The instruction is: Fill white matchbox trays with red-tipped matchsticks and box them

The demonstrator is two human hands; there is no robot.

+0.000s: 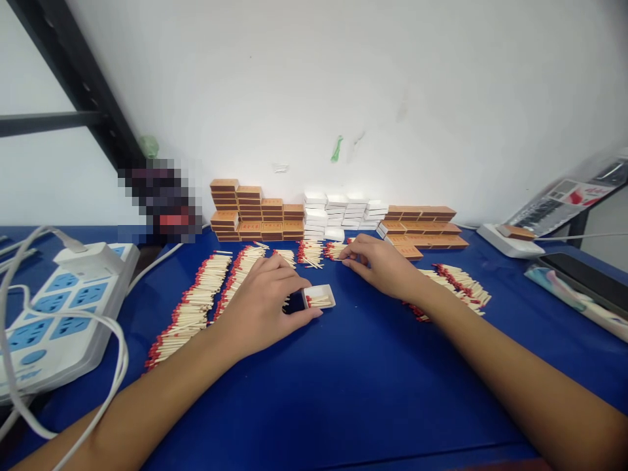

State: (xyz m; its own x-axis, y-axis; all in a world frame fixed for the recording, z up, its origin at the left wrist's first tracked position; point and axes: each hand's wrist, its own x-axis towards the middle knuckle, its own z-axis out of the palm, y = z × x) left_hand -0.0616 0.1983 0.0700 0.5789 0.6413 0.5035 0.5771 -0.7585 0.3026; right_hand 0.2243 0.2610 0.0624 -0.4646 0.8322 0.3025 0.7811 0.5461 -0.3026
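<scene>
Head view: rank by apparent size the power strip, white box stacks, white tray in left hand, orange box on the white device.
1. Power strip
2. White box stacks
3. White tray and orange box: too alike to rank.

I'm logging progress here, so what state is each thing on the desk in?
Tray, open, partly filled with matches.
Left grip, thumb and fingers around the tray.
Right grip, fingertips at loose matches; hold unclear.
Loose matches, lying in rows and heaps.
White trays, mostly stacked; insides hidden.
Brown boxes, mostly stacked; contents hidden.
Power strip, plug attached; power unclear.
</scene>
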